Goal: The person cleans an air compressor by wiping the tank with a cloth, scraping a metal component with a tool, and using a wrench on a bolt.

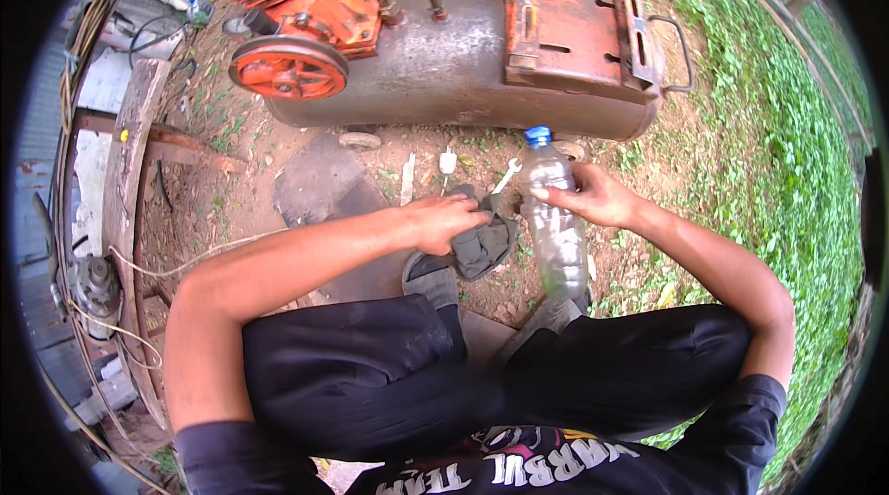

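Observation:
A clear plastic bottle [558, 250] with a blue cap stands nearly upright in my right hand [602, 196], whose fingers wrap round its upper part. What liquid it holds, if any, I cannot make out. My left hand [443, 224] is closed on a dark grey cloth [486, 245] that hangs in front of my feet. Just beyond the hands, on the dirt, lie an open-end wrench [507, 176] and a white plug-like piece [447, 162]. Past these lies a rusty air compressor tank [435, 64] with an orange pump and pulley wheel [289, 69] mounted at its left end.
A slotted metal mounting plate [572, 32] and a bent handle [683, 55] sit on the tank's right part. A dark flat sheet [324, 182] lies on the soil to the left. Farther left are a wooden beam [134, 152] and a pale cord [199, 262]. Grass [769, 189] covers the right side.

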Motion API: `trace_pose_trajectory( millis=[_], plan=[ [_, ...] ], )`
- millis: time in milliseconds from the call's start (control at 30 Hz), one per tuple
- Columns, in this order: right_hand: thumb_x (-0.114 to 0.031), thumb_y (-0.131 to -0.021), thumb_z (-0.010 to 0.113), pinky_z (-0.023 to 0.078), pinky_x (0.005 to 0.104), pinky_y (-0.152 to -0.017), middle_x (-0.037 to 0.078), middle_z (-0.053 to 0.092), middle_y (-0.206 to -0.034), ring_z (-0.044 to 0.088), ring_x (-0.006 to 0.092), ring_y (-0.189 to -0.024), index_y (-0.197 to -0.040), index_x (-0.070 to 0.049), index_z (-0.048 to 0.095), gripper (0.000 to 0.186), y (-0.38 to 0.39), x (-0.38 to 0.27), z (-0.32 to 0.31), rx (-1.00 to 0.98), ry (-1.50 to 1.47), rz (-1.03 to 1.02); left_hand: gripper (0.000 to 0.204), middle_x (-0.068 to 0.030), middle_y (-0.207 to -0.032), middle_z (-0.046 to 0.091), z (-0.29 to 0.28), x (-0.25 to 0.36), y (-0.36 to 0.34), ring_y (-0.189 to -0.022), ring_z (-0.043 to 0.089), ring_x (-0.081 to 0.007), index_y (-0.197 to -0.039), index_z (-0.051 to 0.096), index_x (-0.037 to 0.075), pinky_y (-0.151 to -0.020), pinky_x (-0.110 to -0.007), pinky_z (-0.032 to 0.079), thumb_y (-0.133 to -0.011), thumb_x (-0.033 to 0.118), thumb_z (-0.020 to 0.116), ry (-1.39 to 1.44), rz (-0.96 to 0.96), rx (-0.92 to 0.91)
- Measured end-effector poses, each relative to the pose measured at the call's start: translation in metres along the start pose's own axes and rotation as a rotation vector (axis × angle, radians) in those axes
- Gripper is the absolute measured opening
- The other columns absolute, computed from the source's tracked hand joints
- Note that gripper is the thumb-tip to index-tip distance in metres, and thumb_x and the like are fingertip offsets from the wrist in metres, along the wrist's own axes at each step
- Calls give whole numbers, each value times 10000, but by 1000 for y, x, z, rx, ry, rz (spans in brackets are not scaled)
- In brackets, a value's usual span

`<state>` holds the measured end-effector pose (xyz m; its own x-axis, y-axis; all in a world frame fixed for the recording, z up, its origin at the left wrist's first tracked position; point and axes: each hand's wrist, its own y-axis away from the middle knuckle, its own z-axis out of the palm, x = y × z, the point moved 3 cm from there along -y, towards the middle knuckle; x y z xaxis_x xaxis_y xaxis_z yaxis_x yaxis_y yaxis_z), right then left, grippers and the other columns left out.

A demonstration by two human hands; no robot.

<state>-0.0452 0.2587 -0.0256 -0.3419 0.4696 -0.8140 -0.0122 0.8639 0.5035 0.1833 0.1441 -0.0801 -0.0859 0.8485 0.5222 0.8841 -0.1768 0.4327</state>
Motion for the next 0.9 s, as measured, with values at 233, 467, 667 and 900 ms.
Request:
trace_pose_trajectory(
  millis=[233, 467, 667, 900],
  plan=[
    [-617, -841, 640, 542, 295, -662, 104, 681, -937, 673, 152, -837, -1065, 42, 640, 696, -49, -100, 36, -181, -416, 105, 611, -134, -1237, 577, 39, -4, 16, -1192, 528, -235, -1305, 524, 102, -936, -382, 501, -731, 116, 732, 240, 121, 134],
    [-471, -934, 571, 593, 317, -798, 95, 660, -1001, 681, 177, -852, -1161, -31, 553, 496, -96, -150, 21, -21, -905, -79, 721, -171, -1357, 485, 13, 19, 36, -1320, 429, -364, -1358, 471, 104, -1031, -433, 450, -672, 25, 678, 36, -48, -62],
    [-458, -939, 566, 578, 321, -723, 91, 665, -936, 669, 172, -773, -1083, -46, 583, 436, -110, -174, 24, -83, -978, -81, 808, -170, -1302, 474, 8, 11, 34, -1309, 424, -378, -1384, 424, 99, -1013, -453, 465, -642, 34, 738, 13, -88, 14],
    [-539, -882, 612, 559, 308, -672, 80, 639, -875, 647, 171, -718, -1081, -42, 580, 536, -94, -166, 19, 43, -888, -56, 727, -175, -1295, 506, 6, 12, 30, -1308, 438, -356, -1358, 465, 97, -991, -446, 474, -670, 24, 686, 8, -55, 43]
  ],
)
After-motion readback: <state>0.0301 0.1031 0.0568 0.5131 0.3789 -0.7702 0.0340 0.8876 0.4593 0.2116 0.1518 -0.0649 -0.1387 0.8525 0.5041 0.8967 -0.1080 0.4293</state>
